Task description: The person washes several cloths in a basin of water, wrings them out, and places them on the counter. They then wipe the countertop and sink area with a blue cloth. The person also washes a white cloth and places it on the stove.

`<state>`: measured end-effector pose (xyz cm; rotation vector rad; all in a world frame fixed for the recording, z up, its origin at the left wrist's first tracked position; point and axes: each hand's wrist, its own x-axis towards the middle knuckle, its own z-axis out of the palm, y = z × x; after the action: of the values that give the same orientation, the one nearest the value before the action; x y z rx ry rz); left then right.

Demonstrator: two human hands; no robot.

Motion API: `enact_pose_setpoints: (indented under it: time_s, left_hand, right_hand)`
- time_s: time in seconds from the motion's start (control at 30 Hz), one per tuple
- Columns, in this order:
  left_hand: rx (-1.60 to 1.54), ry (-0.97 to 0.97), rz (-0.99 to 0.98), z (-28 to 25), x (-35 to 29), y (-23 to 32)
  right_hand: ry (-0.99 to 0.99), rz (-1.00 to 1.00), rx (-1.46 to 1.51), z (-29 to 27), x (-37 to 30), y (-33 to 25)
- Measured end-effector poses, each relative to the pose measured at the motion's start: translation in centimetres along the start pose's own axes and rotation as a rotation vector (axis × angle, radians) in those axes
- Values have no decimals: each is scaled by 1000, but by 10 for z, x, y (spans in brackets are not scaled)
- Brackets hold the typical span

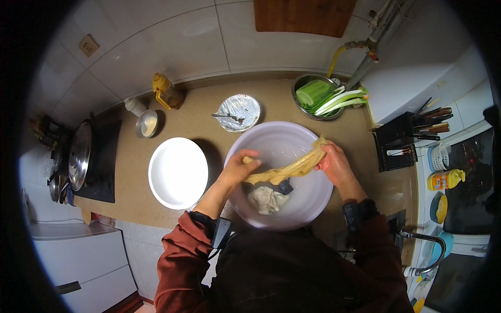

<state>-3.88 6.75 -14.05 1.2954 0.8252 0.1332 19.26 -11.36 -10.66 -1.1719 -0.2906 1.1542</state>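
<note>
A wet-looking yellow cloth [289, 171] is stretched between my two hands, low over a pale lilac basin [322, 201]. My left hand [236, 171] grips its left end near the basin's left rim. The right end is bunched in the closed fingers of my right hand [336, 165], at the basin's right side. Below the yellow cloth, a crumpled whitish cloth [267, 201] and a dark grey cloth [283, 187] lie in the basin. Folds hide the exact kind of cloth.
Left of the basin stands a white bowl [177, 172]. Behind it are a foil-like dish [245, 107] with a spoon, and a metal bowl of green vegetables [313, 94]. A knife block [394, 143] and tap [436, 245] are at right, a stove [107, 161] at left.
</note>
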Motion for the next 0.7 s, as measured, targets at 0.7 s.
enact_pose_setpoints:
  time_s: [0.7]
  left_hand:
    - [-117,-232,274,41,-21,39]
  right_hand:
    - [-63,-467,-679,39,-10,-20]
